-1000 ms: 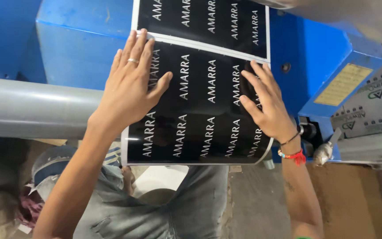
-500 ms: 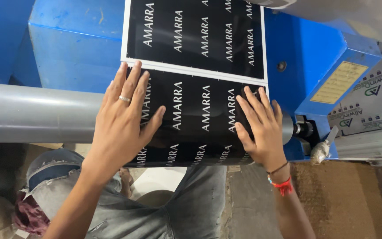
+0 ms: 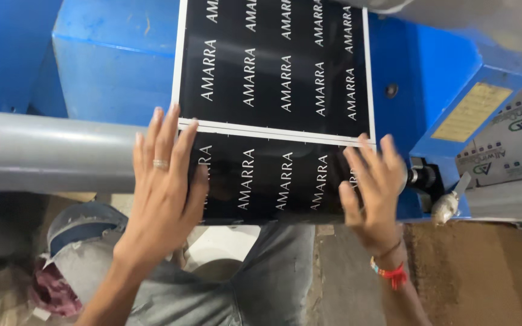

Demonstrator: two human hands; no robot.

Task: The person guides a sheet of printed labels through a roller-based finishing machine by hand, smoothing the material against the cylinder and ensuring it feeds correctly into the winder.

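Observation:
A glossy black printed sheet point(image 3: 273, 175) with rows of white lettering and a thin white border wraps over a grey metal roller point(image 3: 49, 151). A second black printed sheet point(image 3: 273, 66) lies just above it, their white edges meeting in a seam. My left hand point(image 3: 164, 187), with a ring on one finger, lies flat with fingers spread on the lower sheet's left edge. My right hand point(image 3: 373, 181), a red thread at the wrist, presses flat on the right edge. Both sets of fingertips reach the seam.
A blue machine body point(image 3: 116, 54) stands behind the sheets, with a yellow plate point(image 3: 472, 111) at right. Grey printed plates point(image 3: 509, 163) lie at far right. A small metal fitting point(image 3: 445, 205) sits by the roller end. My grey-trousered legs point(image 3: 273, 278) and brown floor point(image 3: 472, 271) are below.
Both hands have slid down along the lower sheet with it, and the seam between the sheets now sits lower; more of the upper sheet shows.

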